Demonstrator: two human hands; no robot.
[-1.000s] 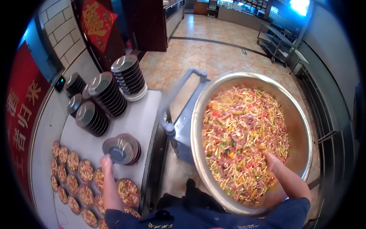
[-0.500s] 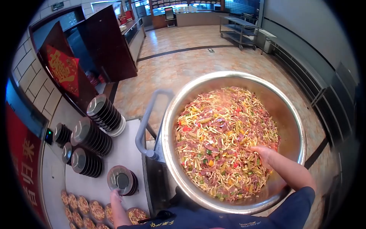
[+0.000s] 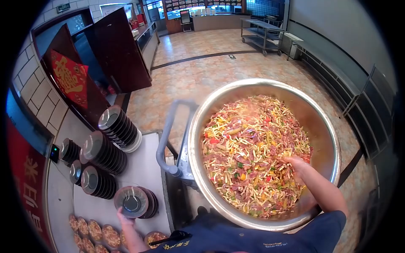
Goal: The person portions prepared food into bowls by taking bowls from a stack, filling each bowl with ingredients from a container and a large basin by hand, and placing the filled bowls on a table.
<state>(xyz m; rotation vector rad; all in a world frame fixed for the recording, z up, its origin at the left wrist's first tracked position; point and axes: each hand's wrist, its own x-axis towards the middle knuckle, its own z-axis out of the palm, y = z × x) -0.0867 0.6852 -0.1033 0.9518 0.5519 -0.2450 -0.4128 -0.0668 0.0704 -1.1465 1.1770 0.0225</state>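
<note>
As we look from left to right, a red banner (image 3: 28,181) with yellow characters comes first, and beside it the white table (image 3: 145,162) carries several tall stacks of dark bowls (image 3: 99,182) on its far part. On the near left part we see rows of filled bowls (image 3: 111,236), each heaped with a mixed food.

Our left hand (image 3: 125,217) is at the near left side of a shorter stack (image 3: 131,200), to the right of those rows. Its fingers are partly spread and overlap the rim of the top bowl; they seem to touch it, but we cannot tell whether they grip it. The stack leans, its upper bowl tipped towards us.

Right of the table we find a grey handle (image 3: 163,145), and then a large metal basin (image 3: 319,137). Inside lies the food mix (image 3: 251,158), strips and pieces in yellow, red, green and purplish brown, well to the right of our left hand. Our right hand (image 3: 298,167) is at the right part of the mix, its fingertips touching it, fingers half bent; we cannot tell whether it has hold of any.
</note>
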